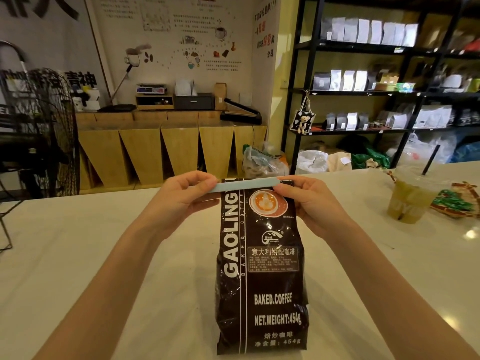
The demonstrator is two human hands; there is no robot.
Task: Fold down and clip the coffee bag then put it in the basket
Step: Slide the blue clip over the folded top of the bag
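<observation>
A dark brown coffee bag (262, 276) with white lettering stands upright on the pale table (78, 255) in front of me. A long light-blue clip (246, 185) lies across the bag's top edge. My left hand (187, 196) pinches the clip's left end, which sticks out past the bag. My right hand (309, 198) pinches the clip's right end together with the bag's top corner. No basket is in view.
An iced drink in a plastic cup with a black straw (410, 198) stands at the right, beside a green and orange snack packet (457, 203). A black fan (39, 136) stands at the left. Wooden counter and black shelves line the back.
</observation>
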